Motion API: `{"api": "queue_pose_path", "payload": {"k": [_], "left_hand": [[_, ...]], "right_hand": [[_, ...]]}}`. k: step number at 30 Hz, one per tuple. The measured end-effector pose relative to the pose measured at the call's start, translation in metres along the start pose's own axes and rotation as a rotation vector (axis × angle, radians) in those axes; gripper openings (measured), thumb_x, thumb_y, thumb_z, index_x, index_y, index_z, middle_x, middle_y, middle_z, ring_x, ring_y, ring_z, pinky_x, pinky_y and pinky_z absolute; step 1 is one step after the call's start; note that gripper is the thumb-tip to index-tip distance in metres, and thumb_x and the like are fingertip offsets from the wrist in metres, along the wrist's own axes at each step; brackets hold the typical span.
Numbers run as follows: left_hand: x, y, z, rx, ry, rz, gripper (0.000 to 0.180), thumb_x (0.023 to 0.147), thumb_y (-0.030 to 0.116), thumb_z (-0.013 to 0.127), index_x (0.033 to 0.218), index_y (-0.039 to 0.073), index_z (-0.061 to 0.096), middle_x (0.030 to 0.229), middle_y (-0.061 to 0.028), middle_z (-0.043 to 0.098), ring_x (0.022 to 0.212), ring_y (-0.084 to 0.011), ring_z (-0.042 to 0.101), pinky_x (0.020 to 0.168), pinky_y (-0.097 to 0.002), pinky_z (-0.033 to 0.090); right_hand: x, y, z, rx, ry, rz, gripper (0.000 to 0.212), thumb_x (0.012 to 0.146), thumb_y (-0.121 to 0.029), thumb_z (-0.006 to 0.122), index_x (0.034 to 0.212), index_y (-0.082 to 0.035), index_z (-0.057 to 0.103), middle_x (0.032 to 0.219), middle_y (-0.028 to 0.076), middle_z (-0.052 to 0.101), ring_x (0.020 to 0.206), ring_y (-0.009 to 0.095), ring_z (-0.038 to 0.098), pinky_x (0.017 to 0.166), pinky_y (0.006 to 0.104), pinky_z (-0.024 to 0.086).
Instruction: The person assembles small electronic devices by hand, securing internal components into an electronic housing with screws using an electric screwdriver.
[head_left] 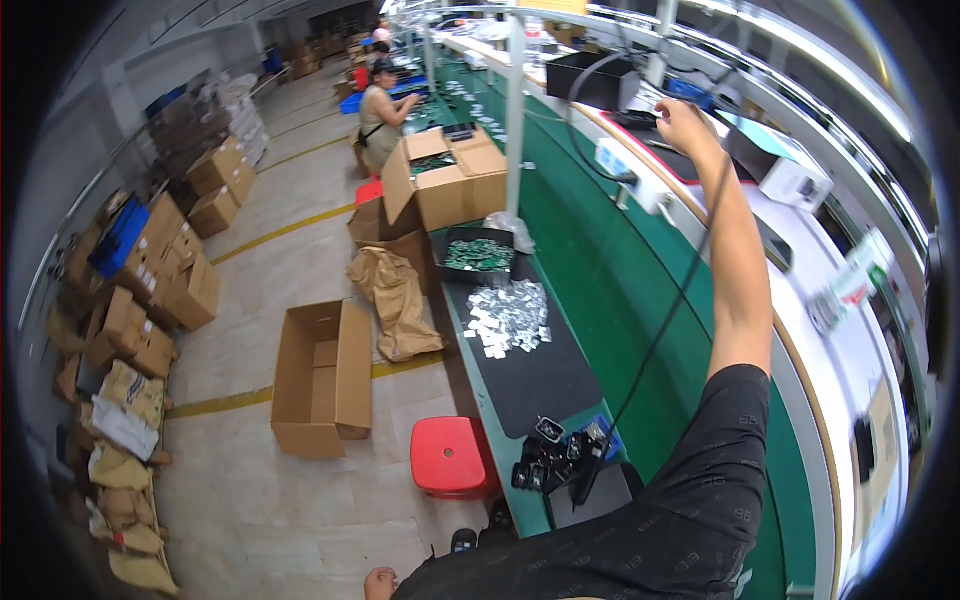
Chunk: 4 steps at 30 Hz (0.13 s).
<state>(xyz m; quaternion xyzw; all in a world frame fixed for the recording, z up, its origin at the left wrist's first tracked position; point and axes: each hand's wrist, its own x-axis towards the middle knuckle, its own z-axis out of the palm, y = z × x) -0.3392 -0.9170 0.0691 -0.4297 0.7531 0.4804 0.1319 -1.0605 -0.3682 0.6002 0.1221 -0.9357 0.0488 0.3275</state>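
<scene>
My right arm reaches up to the white shelf above the green bench. There my right hand [685, 128] is closed, its fingertips by a dark object [634, 120] on a red-edged dark mat; what the fingers hold, if anything, is too small to name. My left hand [380, 583] hangs low at the bottom edge, partly cut off, and its fingers show too little to judge. On the bench below lie several small black devices [545, 468], a pile of silvery flat pieces [510, 315] on a black mat [548, 385], and a black bin of green circuit boards [480, 254].
A black cord [668, 325] hangs across the bench to a black rod-shaped tool [592, 480]. A red stool [453, 456] and an open cardboard box [318, 380] stand left of the bench. Farther off, a person [383, 115] sits working behind another carton [460, 195].
</scene>
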Motion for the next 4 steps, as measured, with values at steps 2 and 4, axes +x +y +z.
{"api": "queue_pose_path", "payload": {"k": [2, 4], "left_hand": [[-0.006, 0.002, 0.01, -0.169, 0.071, -0.021, 0.018, 0.087, 0.017, 0.057, 0.093, 0.001, 0.063, 0.082, -0.0098, 0.066, 0.066, -0.0157, 0.063, 0.059, -0.0272, 0.049], [-0.026, 0.029, 0.015, -0.337, 0.169, -0.055, 0.015, 0.089, 0.015, 0.055, 0.095, 0.003, 0.059, 0.078, -0.0073, 0.064, 0.059, -0.012, 0.059, 0.048, -0.0227, 0.044]], "right_hand": [[0.028, -0.002, 0.034, 0.079, -0.044, -0.209, 0.045, 0.079, -0.019, 0.059, 0.121, -0.006, 0.054, 0.111, 0.021, 0.062, 0.105, 0.034, 0.059, 0.093, 0.0398, 0.045], [0.05, -0.019, 0.064, 0.107, -0.035, -0.217, 0.049, 0.078, -0.02, 0.06, 0.126, -0.009, 0.053, 0.115, 0.022, 0.061, 0.108, 0.033, 0.058, 0.097, 0.0396, 0.043]]}}
